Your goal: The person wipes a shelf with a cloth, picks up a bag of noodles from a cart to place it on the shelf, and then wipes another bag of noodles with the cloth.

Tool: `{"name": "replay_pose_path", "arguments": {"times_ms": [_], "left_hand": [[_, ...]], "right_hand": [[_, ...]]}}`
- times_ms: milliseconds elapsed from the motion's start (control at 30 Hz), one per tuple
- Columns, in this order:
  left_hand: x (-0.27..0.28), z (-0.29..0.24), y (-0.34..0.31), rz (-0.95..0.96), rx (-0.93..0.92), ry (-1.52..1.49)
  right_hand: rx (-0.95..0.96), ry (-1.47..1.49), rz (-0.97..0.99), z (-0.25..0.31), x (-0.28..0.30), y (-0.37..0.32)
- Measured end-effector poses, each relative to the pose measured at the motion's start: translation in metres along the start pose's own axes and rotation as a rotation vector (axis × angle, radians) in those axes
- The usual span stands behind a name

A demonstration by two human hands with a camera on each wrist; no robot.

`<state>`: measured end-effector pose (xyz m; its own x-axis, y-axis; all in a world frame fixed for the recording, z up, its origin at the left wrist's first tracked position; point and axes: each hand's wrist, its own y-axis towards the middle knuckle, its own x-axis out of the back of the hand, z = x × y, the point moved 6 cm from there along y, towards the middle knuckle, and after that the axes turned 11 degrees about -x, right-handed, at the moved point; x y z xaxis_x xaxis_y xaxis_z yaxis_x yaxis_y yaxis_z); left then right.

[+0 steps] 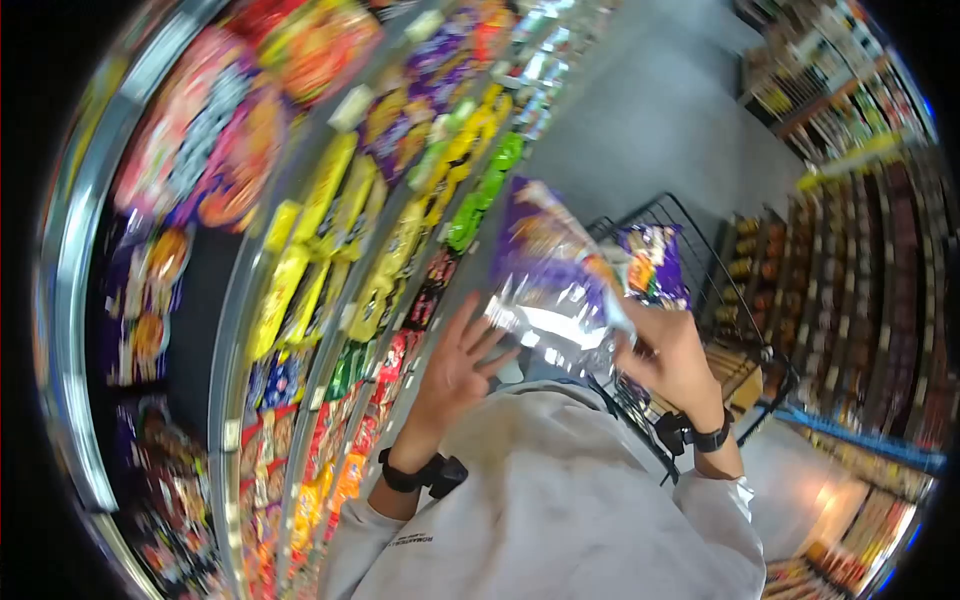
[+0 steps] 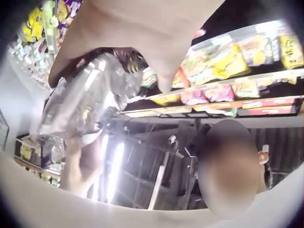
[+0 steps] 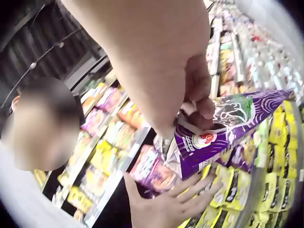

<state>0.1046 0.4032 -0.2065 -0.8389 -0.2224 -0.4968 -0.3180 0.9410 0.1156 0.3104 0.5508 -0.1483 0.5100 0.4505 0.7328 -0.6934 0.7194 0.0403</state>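
Note:
A large purple snack packet [image 1: 540, 235] with a shiny silvery lower part is held up in front of the torso. My right hand [image 1: 668, 360] pinches it by its edge; in the right wrist view, the thumb and curled fingers of the right hand [image 3: 197, 95] grip the purple packet [image 3: 223, 130] beside its red-and-white logo. On the other side, my left hand [image 1: 455, 365] has its fingers spread, fingertips close to the packet's silvery end. The left wrist view shows the crinkled clear-looking side of the packet [image 2: 90, 95] below the left hand [image 2: 133, 28].
A black wire shopping cart [image 1: 725, 255] stands ahead to the right, with another purple packet [image 1: 652, 265] at it. Shelves on the left carry yellow packets [image 1: 310, 285] and other bagged snacks. More stocked shelves [image 1: 850, 290] line the far right, across the grey floor [image 1: 650, 120].

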Motion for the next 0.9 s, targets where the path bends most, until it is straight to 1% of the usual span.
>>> {"name": "replay_pose_path", "arguments": {"times_ms": [33, 67, 100, 167, 200, 233, 300, 333, 367, 433, 467, 533, 567, 633, 667, 700, 767, 800, 833, 900], "left_hand": [[0.009, -0.019, -0.015, -0.103, -0.018, -0.222], [0.020, -0.037, -0.032, -0.203, -0.052, -0.446], [0.035, -0.057, -0.049, -0.252, -0.110, -0.435], [0.078, -0.089, -0.093, -0.499, -0.043, -0.087], [0.082, -0.099, -0.109, -0.589, -0.150, -0.100], [0.096, -0.109, -0.130, -0.648, -0.207, -0.083], [0.118, -0.125, -0.169, -0.718, -0.283, -0.041], [0.124, -0.134, -0.191, -0.785, -0.269, 0.112], [0.125, -0.154, -0.202, -0.752, -0.369, 0.166], [0.134, -0.165, -0.228, -0.768, -0.468, 0.203], [0.143, -0.172, -0.245, -0.794, -0.494, 0.205], [0.152, -0.185, -0.265, -0.773, -0.599, 0.149], [0.157, -0.193, -0.273, -0.776, -0.616, 0.153], [0.161, -0.210, -0.282, -0.680, -0.603, 0.419], [0.164, -0.215, -0.282, -0.668, -0.592, 0.455], [0.165, -0.221, -0.283, -0.667, -0.602, 0.458], [0.167, -0.230, -0.279, -0.765, -0.518, 0.586], [0.168, -0.234, -0.279, -0.813, -0.564, 0.648], [0.171, -0.232, -0.280, -0.824, -0.576, 0.646], [0.181, -0.228, -0.284, -0.816, -0.579, 0.760]], "right_hand": [[0.195, -0.038, 0.062, 0.048, -0.010, 0.009], [0.394, -0.169, 0.061, 0.084, -0.026, 0.011], [0.603, -0.288, 0.052, 0.116, -0.045, 0.008], [0.722, -0.236, 0.130, 0.163, -0.075, 0.015], [0.769, -0.198, 0.172, 0.176, -0.084, 0.017], [0.844, -0.173, 0.201, 0.195, -0.099, 0.018], [0.668, 0.040, 0.247, 0.218, -0.119, 0.038], [0.596, 0.140, 0.296, 0.222, -0.134, 0.042], [0.433, 0.262, 0.325, 0.236, -0.147, 0.045], [0.350, 0.366, 0.413, 0.253, -0.182, 0.052], [0.380, 0.362, 0.435, 0.269, -0.203, 0.050], [0.188, 0.607, 0.823, 0.288, -0.249, 0.045], [0.205, 0.602, 0.827, 0.300, -0.262, 0.045], [0.110, 0.856, 0.983, 0.323, -0.284, 0.046], [0.112, 0.871, 1.032, 0.334, -0.288, 0.050], [0.122, 0.868, 1.032, 0.344, -0.290, 0.053], [0.106, 0.851, 0.981, 0.359, -0.290, 0.063], [0.095, 0.806, 0.944, 0.359, -0.291, 0.073], [0.117, 0.858, 0.903, 0.368, -0.289, 0.078], [0.234, 0.857, 0.870, 0.387, -0.286, 0.095]]}}
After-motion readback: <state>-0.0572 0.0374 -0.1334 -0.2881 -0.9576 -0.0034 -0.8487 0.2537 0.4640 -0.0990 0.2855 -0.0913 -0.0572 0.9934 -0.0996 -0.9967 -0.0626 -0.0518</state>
